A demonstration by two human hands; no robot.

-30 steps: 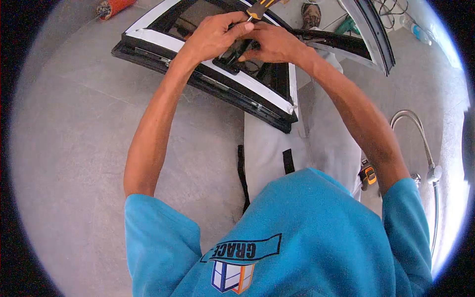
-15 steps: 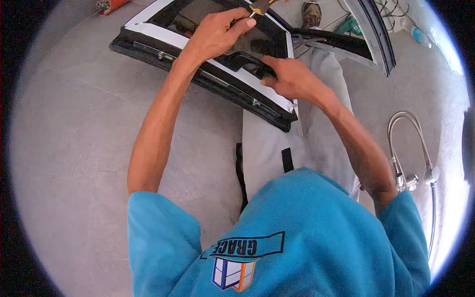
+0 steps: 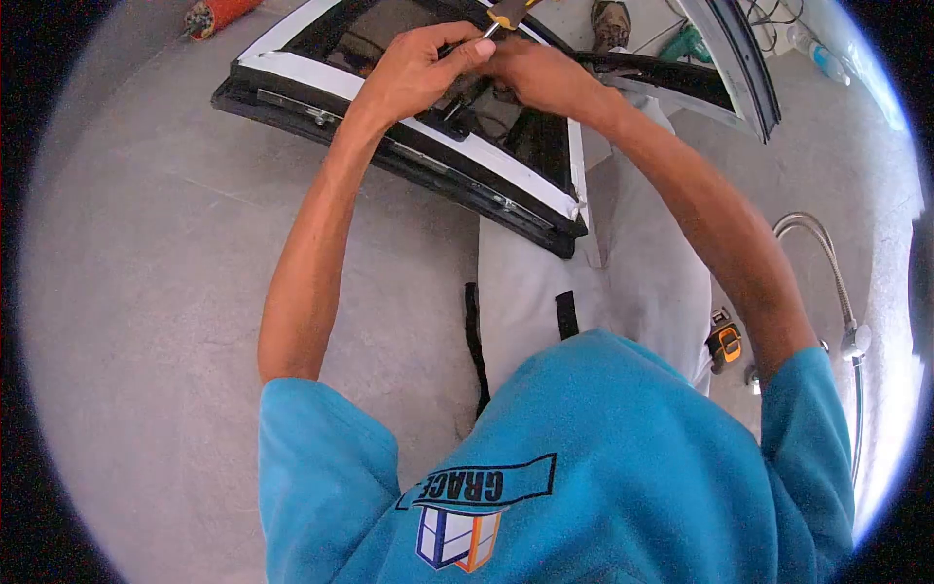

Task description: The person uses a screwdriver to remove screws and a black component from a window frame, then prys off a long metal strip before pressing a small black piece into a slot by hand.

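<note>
A window sash (image 3: 282,73) with a white and black frame and dark glass lies tilted across my legs. Over it, my left hand (image 3: 423,73) is closed, with the metal shaft of a yellow-and-black screwdriver (image 3: 508,14) at its fingertips. Close against it on the right is my right hand (image 3: 545,78), its fingers curled and partly blurred; whatever they hold is hidden. Below the hands, a black handle (image 3: 449,122) sits on the near white frame bar, standing out toward the glass. Metal fittings show along the near black edge.
A second frame (image 3: 744,68) stands at the upper right, beside a green tool (image 3: 686,44) and cables. A plastic bottle (image 3: 827,60) lies farther right. At the right are a shower hose (image 3: 827,258) and a tape measure (image 3: 725,346). An orange roll (image 3: 219,14) is at upper left.
My right hand has moved up and left, from beside the handle to my left hand. The handle now points up toward the glass instead of along the frame bar. The tape measure has come into view.
</note>
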